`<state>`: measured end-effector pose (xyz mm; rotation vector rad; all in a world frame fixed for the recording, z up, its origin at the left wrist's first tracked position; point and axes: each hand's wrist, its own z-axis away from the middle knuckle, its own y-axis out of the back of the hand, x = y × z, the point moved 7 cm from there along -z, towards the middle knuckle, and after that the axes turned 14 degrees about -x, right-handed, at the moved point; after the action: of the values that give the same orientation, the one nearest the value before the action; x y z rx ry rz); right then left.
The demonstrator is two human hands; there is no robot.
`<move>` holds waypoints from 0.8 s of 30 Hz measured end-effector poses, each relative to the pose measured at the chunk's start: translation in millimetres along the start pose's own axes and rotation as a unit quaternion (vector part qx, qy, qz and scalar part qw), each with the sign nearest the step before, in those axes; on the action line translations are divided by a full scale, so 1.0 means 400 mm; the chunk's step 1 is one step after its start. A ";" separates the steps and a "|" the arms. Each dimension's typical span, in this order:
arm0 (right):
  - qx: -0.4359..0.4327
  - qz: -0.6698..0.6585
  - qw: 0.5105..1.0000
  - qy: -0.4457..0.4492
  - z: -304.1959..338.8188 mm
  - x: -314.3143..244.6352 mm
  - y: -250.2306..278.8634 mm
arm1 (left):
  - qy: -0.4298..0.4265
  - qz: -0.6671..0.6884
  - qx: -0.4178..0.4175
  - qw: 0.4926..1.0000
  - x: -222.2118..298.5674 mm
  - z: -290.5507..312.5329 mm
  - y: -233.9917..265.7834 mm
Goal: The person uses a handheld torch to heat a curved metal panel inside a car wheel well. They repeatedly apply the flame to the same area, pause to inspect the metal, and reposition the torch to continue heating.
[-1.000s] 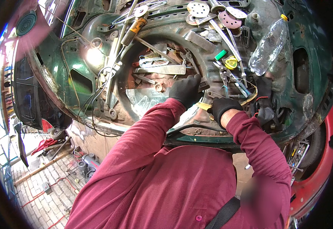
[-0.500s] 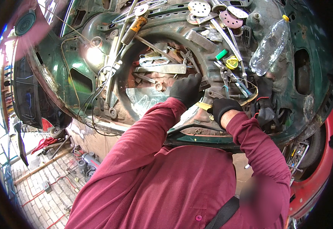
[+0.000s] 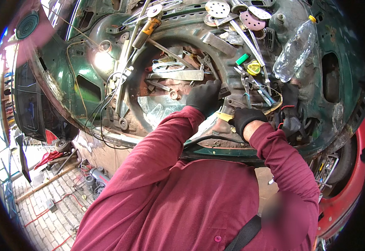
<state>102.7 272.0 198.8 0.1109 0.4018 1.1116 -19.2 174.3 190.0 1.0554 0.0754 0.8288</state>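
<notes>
My left hand (image 3: 204,97), in a black glove, is closed near the right rim of the round well (image 3: 142,109) in a green car body. A dark block-like piece (image 3: 224,90) shows at its fingers; the grip itself is hidden. My right hand (image 3: 248,119), gloved with the fingertips bare or covered I cannot tell, is closed around a short yellow piece (image 3: 224,116) pointing left toward my left hand. Just beyond the right hand lie pliers (image 3: 244,79), a yellow tape measure (image 3: 253,68) and a green lighter-like object (image 3: 242,59).
A flat metal bar (image 3: 182,75) and coiled wire (image 3: 167,66) lie in the well. An orange-bodied power tool (image 3: 147,32) stands at its far left. Sanding discs (image 3: 218,8) and a plastic bottle (image 3: 295,50) lie farther back. Black cables (image 3: 103,108) hang over the left edge.
The dark block-like piece at my left fingers has shifted slightly away from me and tilted. Both hands stay nearly in place, the right one still gripping the yellow piece.
</notes>
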 end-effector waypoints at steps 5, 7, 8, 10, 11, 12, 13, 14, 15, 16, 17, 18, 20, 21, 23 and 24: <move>0.005 -0.012 1.000 -0.003 0.003 0.013 -0.002 | 0.009 0.000 0.013 1.000 -0.011 -0.008 0.000; 0.009 -0.015 1.000 -0.003 0.007 0.016 0.001 | 0.017 0.001 -0.002 1.000 -0.009 -0.011 0.006; 0.011 -0.020 1.000 -0.003 0.010 0.017 0.003 | 0.018 0.000 -0.006 1.000 -0.008 -0.012 0.008; 0.016 -0.032 0.999 -0.001 0.012 0.018 0.007 | 0.019 -0.001 -0.016 1.000 -0.007 -0.014 0.008; 0.016 -0.035 0.999 -0.001 0.008 0.019 0.006 | 0.019 0.003 -0.009 1.000 -0.009 -0.015 0.008; 0.016 -0.037 0.999 -0.001 0.000 0.022 0.002 | 0.019 0.006 -0.002 1.000 -0.013 -0.018 0.005; 0.016 -0.039 0.999 0.000 -0.004 0.023 0.001 | 0.019 0.010 0.006 1.000 -0.013 -0.018 0.010; 0.020 -0.037 0.999 0.000 -0.004 0.022 0.000 | 0.023 0.009 0.002 1.000 -0.013 -0.017 0.013; 0.023 -0.035 0.999 0.000 -0.005 0.021 0.000 | 0.027 0.008 -0.002 1.000 -0.012 -0.014 0.019; 0.026 -0.033 0.999 -0.001 -0.005 0.020 0.000 | 0.030 0.007 -0.006 0.999 -0.011 -0.013 0.021; 0.024 -0.031 0.999 -0.003 -0.005 0.019 0.000 | 0.028 0.008 -0.005 1.000 -0.012 -0.013 0.021; 0.021 -0.030 0.999 -0.005 -0.003 0.018 0.002 | 0.026 0.010 -0.004 1.000 -0.012 -0.013 0.020; 0.015 -0.027 1.000 -0.006 -0.001 0.015 0.006 | 0.022 0.012 0.001 1.000 -0.014 -0.013 0.018; 0.011 -0.026 1.000 -0.006 -0.001 0.014 0.008 | 0.019 0.013 0.004 1.000 -0.017 -0.015 0.013; 0.012 -0.024 1.000 -0.003 -0.002 0.014 0.006 | 0.018 0.014 0.006 1.000 -0.018 -0.017 0.011; 0.018 -0.023 1.000 0.001 -0.005 0.017 0.001 | 0.019 0.014 0.005 1.000 -0.018 -0.017 0.010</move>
<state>104.1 278.0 195.5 0.1315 0.4232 1.0603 -29.6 175.6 187.3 1.0518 0.0974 0.8752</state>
